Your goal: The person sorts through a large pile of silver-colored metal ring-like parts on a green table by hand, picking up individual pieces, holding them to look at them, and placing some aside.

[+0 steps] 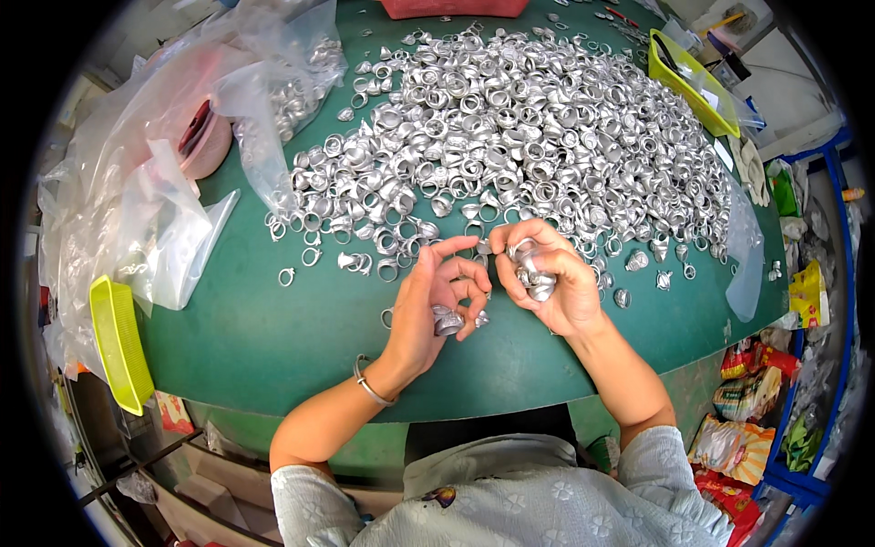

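Note:
A large heap of silvery metal rings (538, 118) covers the middle and far part of the green table. Just in front of it, my right hand (561, 273) is closed round several silver rings (531, 273), which show between thumb and fingers. Close beside it on the left, my left hand (442, 292) has curled fingers with a chunky silver ring (447, 321) held against the palm. Its index finger stretches toward the right hand. A smaller piece (481, 319) shows by its lower fingers. A metal bangle circles my left wrist.
Clear plastic bags (173, 219), one with more rings, lie at the left around a pink basin (210, 146). Yellow-green baskets stand at the left edge (121, 346) and far right (697, 87). A red container (454, 7) sits at the back. Blue shelving (834, 273) stands at right.

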{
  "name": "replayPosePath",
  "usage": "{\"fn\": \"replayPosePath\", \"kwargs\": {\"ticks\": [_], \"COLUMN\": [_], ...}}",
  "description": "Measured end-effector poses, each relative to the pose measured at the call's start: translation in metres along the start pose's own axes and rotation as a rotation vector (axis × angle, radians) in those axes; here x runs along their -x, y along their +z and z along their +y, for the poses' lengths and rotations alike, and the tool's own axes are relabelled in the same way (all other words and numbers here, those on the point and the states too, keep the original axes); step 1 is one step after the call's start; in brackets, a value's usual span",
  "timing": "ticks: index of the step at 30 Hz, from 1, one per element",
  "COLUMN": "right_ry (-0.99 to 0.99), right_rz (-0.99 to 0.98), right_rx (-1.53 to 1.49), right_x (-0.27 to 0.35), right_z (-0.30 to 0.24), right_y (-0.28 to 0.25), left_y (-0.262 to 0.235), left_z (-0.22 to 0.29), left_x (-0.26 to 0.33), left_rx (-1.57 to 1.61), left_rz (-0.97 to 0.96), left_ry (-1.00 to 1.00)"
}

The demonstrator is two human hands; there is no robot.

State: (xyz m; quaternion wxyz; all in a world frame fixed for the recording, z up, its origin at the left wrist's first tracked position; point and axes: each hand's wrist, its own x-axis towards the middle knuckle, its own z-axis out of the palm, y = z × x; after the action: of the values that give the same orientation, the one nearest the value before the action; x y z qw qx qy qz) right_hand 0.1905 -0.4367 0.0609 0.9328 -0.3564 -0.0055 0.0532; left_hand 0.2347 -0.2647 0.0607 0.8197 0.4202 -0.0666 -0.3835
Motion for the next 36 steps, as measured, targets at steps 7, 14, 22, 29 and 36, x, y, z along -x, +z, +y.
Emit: {"fn": "replayPosePath", "kwargs": {"ticks": [7, 14, 22, 29, 36], "right_ry": [0.228, -0.261, -0.143, 0.128, 0.094], "right_rz": [0.049, -0.122, 0.009, 0.073, 0.081], "right_rx": [0.179, 1.276, 1.080, -0.255, 0.818], "right_x": [0.004, 0.004, 0.004, 0.000, 0.004], "right_z": [0.004, 0.024, 0.018, 0.006, 0.020], "right_y": [0.002, 0.022, 0.028, 0.010, 0.024], "left_y": [0.000, -0.003, -0.007, -0.006, -0.001], "left_z": [-0.005, -0.009, -0.009, -0.005, -0.004], "left_x": [0.001, 0.001, -0.001, -0.003, 0.000], "left_rx": [-0.080, -0.071, 0.104, 0.248, 0.118], "left_rz": [0.088, 0.208, 0.146, 0.135, 0.079], "left_ry": [0.175, 0.194, 0.184, 0.200, 0.333]}}
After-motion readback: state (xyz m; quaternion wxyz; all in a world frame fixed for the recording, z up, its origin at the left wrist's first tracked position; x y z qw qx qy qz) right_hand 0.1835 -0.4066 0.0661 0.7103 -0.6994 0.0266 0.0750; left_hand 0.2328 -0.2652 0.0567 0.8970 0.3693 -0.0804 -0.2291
